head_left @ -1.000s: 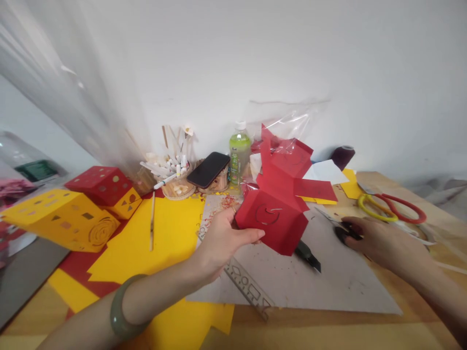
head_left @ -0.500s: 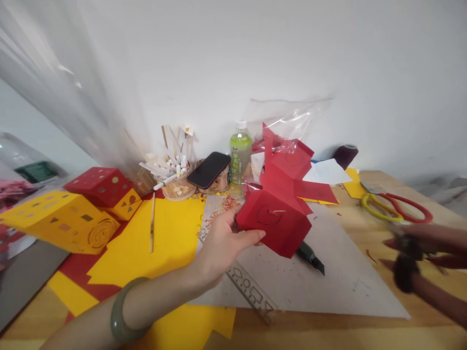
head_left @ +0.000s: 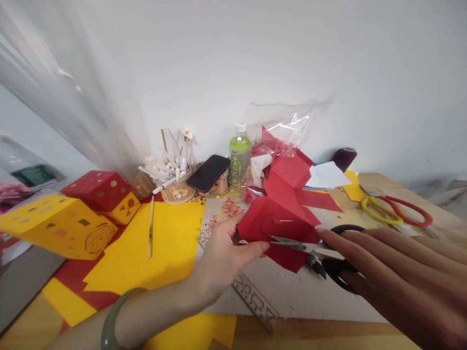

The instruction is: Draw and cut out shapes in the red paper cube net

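My left hand [head_left: 228, 255] pinches the near left edge of a folded red paper piece [head_left: 262, 221], its thumb on top. A curved line is drawn on the red face, with a small pale slit beside it. My right hand [head_left: 394, 272] holds black-handled scissors [head_left: 341, 274], fingers through the loops. The scissor blades lie over the red paper, tips close to my left thumb and the drawn curve. Whether the blades cut into the paper I cannot tell. Part of a dark green cutter [head_left: 315, 266] shows beneath the paper and the scissors.
Yellow sheets [head_left: 171, 243] and a stencil ruler [head_left: 255, 299] lie by a white sheet [head_left: 292, 296]. Yellow and red cut-out boxes [head_left: 54, 223] stand left. A phone [head_left: 209, 173], a green bottle [head_left: 240, 150] and a basket of markers [head_left: 178, 192] are behind. Red-and-yellow scissors [head_left: 408, 211] lie right.
My right hand has swung in from the right edge with the black scissors, bringing the blades onto the red paper. My left hand keeps its pinch; the red paper has tilted slightly.
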The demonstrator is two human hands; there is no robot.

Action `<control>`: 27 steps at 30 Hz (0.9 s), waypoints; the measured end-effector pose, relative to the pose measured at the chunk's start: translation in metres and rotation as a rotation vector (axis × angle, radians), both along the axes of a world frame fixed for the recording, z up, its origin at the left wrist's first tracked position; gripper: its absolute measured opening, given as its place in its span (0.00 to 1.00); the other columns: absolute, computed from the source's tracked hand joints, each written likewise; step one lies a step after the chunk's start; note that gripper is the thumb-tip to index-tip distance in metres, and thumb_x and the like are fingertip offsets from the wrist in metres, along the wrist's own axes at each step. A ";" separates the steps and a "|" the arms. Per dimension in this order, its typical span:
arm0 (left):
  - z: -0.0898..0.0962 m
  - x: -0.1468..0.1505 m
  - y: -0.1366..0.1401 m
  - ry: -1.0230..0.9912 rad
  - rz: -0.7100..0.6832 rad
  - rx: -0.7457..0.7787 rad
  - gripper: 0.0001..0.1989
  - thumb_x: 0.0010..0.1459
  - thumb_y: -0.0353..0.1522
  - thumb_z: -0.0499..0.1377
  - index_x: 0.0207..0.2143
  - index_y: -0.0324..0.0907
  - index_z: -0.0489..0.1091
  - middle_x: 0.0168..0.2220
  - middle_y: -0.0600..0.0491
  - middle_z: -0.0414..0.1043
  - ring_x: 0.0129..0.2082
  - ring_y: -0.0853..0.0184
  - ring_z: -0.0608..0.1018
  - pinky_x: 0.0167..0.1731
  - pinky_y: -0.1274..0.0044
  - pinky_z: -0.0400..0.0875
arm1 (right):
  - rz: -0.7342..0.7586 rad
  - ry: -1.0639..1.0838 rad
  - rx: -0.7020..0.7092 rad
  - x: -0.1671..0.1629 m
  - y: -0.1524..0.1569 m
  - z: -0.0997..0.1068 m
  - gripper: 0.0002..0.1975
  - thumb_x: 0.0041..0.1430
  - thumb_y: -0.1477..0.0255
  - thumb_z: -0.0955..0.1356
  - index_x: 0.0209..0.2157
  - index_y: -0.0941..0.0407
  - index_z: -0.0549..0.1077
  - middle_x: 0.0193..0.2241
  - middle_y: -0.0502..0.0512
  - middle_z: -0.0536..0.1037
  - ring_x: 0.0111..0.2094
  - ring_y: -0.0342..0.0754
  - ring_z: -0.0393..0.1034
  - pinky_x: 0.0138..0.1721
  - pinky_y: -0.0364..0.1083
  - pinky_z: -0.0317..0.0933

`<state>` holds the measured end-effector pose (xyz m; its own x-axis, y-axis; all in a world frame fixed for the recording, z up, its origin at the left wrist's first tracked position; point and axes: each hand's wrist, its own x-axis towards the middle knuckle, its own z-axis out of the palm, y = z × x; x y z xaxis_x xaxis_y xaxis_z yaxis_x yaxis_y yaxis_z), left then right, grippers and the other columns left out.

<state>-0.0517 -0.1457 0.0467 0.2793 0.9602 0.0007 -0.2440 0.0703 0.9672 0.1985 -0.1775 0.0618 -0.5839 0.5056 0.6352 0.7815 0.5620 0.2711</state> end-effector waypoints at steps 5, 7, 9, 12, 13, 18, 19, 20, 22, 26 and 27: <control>-0.001 0.000 -0.002 0.006 0.009 -0.024 0.11 0.47 0.28 0.66 0.37 0.39 0.76 0.35 0.52 0.78 0.33 0.68 0.77 0.35 0.78 0.71 | 0.054 -0.181 -0.005 0.006 -0.003 0.004 0.29 0.61 0.79 0.62 0.64 0.54 0.58 0.44 0.57 0.80 0.44 0.59 0.74 0.43 0.58 0.64; -0.002 0.000 -0.002 -0.004 0.001 -0.032 0.12 0.47 0.29 0.66 0.37 0.39 0.76 0.36 0.51 0.79 0.32 0.67 0.77 0.35 0.78 0.71 | 0.050 -0.172 -0.005 0.006 -0.003 0.003 0.30 0.61 0.79 0.62 0.65 0.54 0.56 0.43 0.56 0.80 0.43 0.59 0.74 0.43 0.57 0.65; -0.002 0.000 -0.002 -0.025 -0.009 -0.042 0.13 0.47 0.29 0.67 0.38 0.39 0.76 0.35 0.52 0.79 0.32 0.68 0.77 0.34 0.78 0.71 | 0.053 -0.168 -0.018 0.005 -0.001 0.002 0.30 0.62 0.78 0.62 0.65 0.54 0.55 0.44 0.56 0.80 0.43 0.59 0.74 0.42 0.57 0.64; -0.002 0.000 -0.001 -0.074 -0.021 -0.073 0.13 0.46 0.27 0.68 0.37 0.40 0.77 0.34 0.52 0.79 0.31 0.69 0.76 0.33 0.80 0.70 | 0.053 -0.158 -0.036 0.002 0.001 0.001 0.27 0.63 0.76 0.61 0.64 0.55 0.57 0.43 0.57 0.80 0.43 0.57 0.73 0.41 0.56 0.63; -0.002 0.000 -0.001 -0.095 -0.030 -0.088 0.13 0.45 0.27 0.68 0.37 0.40 0.77 0.34 0.53 0.79 0.31 0.70 0.76 0.33 0.80 0.70 | 0.051 -0.154 -0.046 0.000 0.002 0.001 0.26 0.64 0.75 0.61 0.63 0.55 0.58 0.43 0.57 0.80 0.42 0.57 0.73 0.41 0.55 0.63; -0.002 0.000 0.000 -0.130 -0.064 -0.149 0.12 0.44 0.27 0.69 0.34 0.40 0.77 0.33 0.53 0.78 0.30 0.72 0.75 0.32 0.82 0.68 | 0.060 -0.124 -0.060 -0.006 0.005 0.001 0.19 0.64 0.75 0.61 0.57 0.58 0.66 0.41 0.57 0.80 0.40 0.55 0.73 0.37 0.53 0.62; -0.002 0.000 0.000 -0.118 -0.060 -0.156 0.11 0.44 0.27 0.69 0.34 0.40 0.77 0.33 0.53 0.78 0.30 0.72 0.75 0.32 0.82 0.68 | 0.059 -0.120 -0.062 -0.006 0.005 0.000 0.19 0.64 0.76 0.61 0.56 0.58 0.67 0.40 0.57 0.80 0.40 0.55 0.73 0.36 0.53 0.61; -0.002 0.000 0.000 -0.106 -0.053 -0.164 0.11 0.44 0.27 0.69 0.34 0.39 0.77 0.32 0.53 0.78 0.29 0.72 0.75 0.31 0.82 0.68 | 0.054 -0.118 -0.064 -0.006 0.005 -0.001 0.20 0.64 0.76 0.61 0.57 0.58 0.66 0.40 0.57 0.80 0.40 0.56 0.73 0.36 0.53 0.61; -0.002 0.000 0.001 -0.095 -0.043 -0.178 0.11 0.43 0.27 0.69 0.32 0.39 0.77 0.30 0.54 0.77 0.27 0.73 0.73 0.29 0.82 0.67 | 0.055 -0.116 -0.058 -0.006 0.004 -0.003 0.23 0.64 0.77 0.61 0.60 0.58 0.63 0.40 0.58 0.80 0.40 0.57 0.73 0.37 0.54 0.61; -0.002 0.001 0.002 -0.119 -0.039 -0.205 0.10 0.42 0.26 0.69 0.31 0.38 0.77 0.27 0.55 0.77 0.25 0.75 0.72 0.28 0.83 0.66 | 0.082 -0.112 -0.032 -0.005 0.001 -0.005 0.29 0.62 0.79 0.61 0.65 0.58 0.55 0.40 0.59 0.80 0.41 0.58 0.73 0.39 0.54 0.62; -0.001 0.001 0.002 -0.124 -0.037 -0.211 0.11 0.42 0.26 0.69 0.31 0.38 0.77 0.27 0.55 0.77 0.25 0.75 0.72 0.28 0.83 0.66 | 0.084 -0.111 -0.031 -0.005 0.001 -0.006 0.29 0.62 0.79 0.61 0.65 0.57 0.55 0.39 0.59 0.80 0.41 0.58 0.73 0.39 0.54 0.63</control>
